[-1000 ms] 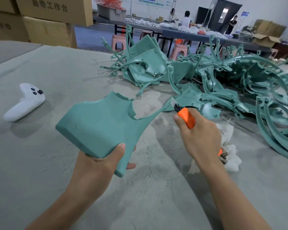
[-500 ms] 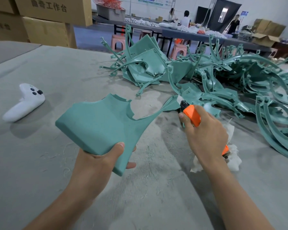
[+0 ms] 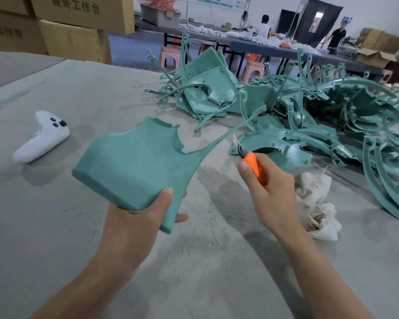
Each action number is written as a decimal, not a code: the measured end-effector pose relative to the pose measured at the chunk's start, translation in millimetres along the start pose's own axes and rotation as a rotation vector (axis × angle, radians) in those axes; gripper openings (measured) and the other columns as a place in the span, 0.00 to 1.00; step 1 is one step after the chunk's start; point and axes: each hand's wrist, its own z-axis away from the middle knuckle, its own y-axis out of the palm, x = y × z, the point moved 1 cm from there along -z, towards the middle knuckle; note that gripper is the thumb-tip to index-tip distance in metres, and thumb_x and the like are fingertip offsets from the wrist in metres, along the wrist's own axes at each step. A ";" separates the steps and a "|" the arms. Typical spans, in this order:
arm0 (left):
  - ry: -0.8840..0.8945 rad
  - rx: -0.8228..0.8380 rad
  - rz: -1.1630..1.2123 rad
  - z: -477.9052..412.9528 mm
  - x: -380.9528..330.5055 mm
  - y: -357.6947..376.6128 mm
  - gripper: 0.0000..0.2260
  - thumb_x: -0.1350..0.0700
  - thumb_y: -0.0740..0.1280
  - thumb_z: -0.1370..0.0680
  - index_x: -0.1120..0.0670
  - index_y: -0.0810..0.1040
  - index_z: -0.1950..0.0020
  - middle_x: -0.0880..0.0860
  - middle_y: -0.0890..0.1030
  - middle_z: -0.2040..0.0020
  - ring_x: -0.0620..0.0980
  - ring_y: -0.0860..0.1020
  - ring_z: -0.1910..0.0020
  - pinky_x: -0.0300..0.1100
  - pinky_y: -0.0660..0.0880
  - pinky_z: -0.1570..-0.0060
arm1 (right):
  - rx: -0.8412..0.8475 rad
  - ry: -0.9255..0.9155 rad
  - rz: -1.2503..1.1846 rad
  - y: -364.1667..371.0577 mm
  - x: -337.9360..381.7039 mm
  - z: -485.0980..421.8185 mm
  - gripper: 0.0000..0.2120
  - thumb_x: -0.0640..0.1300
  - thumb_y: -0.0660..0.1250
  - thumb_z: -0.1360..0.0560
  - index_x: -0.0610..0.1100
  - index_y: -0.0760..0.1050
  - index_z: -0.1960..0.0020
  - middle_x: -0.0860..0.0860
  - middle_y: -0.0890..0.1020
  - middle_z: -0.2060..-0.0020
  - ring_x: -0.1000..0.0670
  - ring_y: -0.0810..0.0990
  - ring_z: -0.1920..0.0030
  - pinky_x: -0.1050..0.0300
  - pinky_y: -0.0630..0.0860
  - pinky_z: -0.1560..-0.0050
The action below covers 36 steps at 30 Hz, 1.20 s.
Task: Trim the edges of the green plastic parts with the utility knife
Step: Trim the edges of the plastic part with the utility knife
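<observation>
My left hand (image 3: 138, 217) grips the near corner of a green plastic part (image 3: 134, 164), thumb on top, and holds it above the grey table. The part has a jagged upper edge and a thin arm running up to the right. My right hand (image 3: 270, 192) grips an orange utility knife (image 3: 253, 163). Its exposed blade points up and left, just below the part's thin arm, close to the edge. A big heap of green plastic parts (image 3: 309, 116) covers the table's far right.
A white game controller (image 3: 42, 139) lies on the grey table (image 3: 44, 226) at the left. A crumpled white cloth (image 3: 316, 203) sits right of my right hand. Cardboard boxes (image 3: 74, 24) stand at the back left. People work at a far table (image 3: 263, 47).
My right hand has drawn the knife down and back toward me, so the blade now sits lower along the part's thin arm. The left hand has kept the part nearly still.
</observation>
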 end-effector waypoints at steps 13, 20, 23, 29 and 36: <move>0.116 -0.068 -0.242 8.0 -0.3 4.3 0.03 0.59 0.70 0.26 0.56 0.81 0.53 0.44 0.84 0.64 0.40 0.82 0.69 0.25 0.72 0.69 | 0.332 0.125 -0.437 7.3 29.9 10.8 0.18 0.59 0.55 0.20 0.49 0.77 0.51 0.48 0.80 0.68 0.52 0.73 0.75 0.61 0.67 0.73; 0.124 -0.120 -0.308 9.0 -1.7 3.5 0.05 0.57 0.70 0.26 0.52 0.79 0.62 0.42 0.83 0.69 0.32 0.79 0.66 0.20 0.67 0.66 | 0.173 -0.119 -0.016 8.5 32.8 15.7 0.13 0.61 0.59 0.20 0.53 0.73 0.53 0.53 0.74 0.70 0.52 0.73 0.68 0.49 0.72 0.66; 0.126 -0.128 -0.312 8.0 -1.5 3.9 0.06 0.57 0.70 0.26 0.53 0.80 0.63 0.41 0.82 0.69 0.31 0.79 0.66 0.20 0.67 0.66 | 0.143 -0.132 0.028 7.5 34.5 16.3 0.13 0.60 0.60 0.20 0.52 0.75 0.50 0.56 0.72 0.70 0.52 0.71 0.69 0.48 0.72 0.67; 0.138 -0.128 -0.286 8.7 -4.7 6.5 0.06 0.61 0.70 0.27 0.60 0.80 0.63 0.51 0.83 0.69 0.33 0.78 0.67 0.21 0.67 0.67 | 0.144 -0.149 0.050 5.3 38.2 17.7 0.14 0.59 0.62 0.21 0.50 0.77 0.46 0.58 0.73 0.69 0.52 0.74 0.68 0.49 0.73 0.67; 0.127 -0.119 -0.287 8.4 -3.9 5.2 0.04 0.60 0.71 0.27 0.59 0.80 0.61 0.53 0.83 0.67 0.35 0.79 0.68 0.22 0.68 0.69 | 0.140 -0.127 0.065 5.7 38.3 17.7 0.15 0.60 0.62 0.21 0.50 0.78 0.45 0.58 0.74 0.69 0.51 0.74 0.69 0.49 0.74 0.67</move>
